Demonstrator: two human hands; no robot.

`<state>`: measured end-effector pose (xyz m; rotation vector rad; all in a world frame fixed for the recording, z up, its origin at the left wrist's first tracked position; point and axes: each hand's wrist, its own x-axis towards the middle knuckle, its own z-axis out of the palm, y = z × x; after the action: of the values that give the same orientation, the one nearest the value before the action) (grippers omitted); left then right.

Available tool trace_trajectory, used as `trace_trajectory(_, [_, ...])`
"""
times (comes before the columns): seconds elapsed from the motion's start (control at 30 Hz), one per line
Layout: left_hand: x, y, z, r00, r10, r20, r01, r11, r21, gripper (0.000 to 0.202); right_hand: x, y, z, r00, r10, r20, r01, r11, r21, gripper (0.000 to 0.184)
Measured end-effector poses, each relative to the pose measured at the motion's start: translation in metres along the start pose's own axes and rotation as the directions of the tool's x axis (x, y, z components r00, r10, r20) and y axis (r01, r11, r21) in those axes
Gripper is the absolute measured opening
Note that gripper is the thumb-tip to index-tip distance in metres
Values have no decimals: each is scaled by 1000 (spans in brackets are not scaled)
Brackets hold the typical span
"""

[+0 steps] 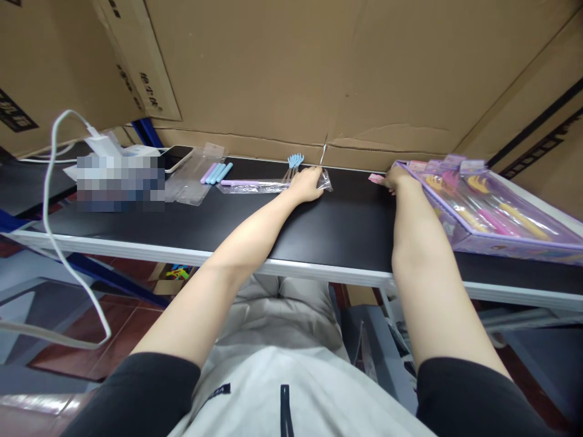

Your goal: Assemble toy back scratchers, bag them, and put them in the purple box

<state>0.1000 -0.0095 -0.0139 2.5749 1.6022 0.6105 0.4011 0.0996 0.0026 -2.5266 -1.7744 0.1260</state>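
Note:
My left hand (306, 184) is closed over the right end of a clear plastic sleeve (273, 186) on the black shelf. Inside the sleeve lies a back scratcher with a purple handle (239, 182); my fingers cover its other end. Just behind that hand, several light-blue claw heads (296, 160) on thin metal rods rest together. My right hand (397, 179) is at the left corner of a purple display box (460, 227), its fingers closed on a small pink card (376, 178). Wrapped back scratchers with yellow and pink claws (478, 184) lie in that box.
Purple and blue handle tubes (217, 173) lie left of the sleeve, beside flat clear bags (194, 182). Further left are a phone (177, 158) and a white charger (105, 144) with a looping cable (53, 200). Cardboard (346, 79) stands behind the shelf.

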Motion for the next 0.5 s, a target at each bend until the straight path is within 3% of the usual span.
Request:
trace_trajectory(0.23, [-2,2,-2,1000,8,13,-8,1000,6,47,-11,-3,-5,1000,-12,10,13,998,-53,55])
trace_trajectory(0.4, [-1,1,-2,1000,1,13,-1,1000,-5,45,-16,-2,-6,998,-38,-46,39,999,26,25])
trace_trajectory(0.5, [0,1,-1,1000,0,10,0,1000,-3,44,-10,2,-2,991,-32,-126,46,993,107,22])
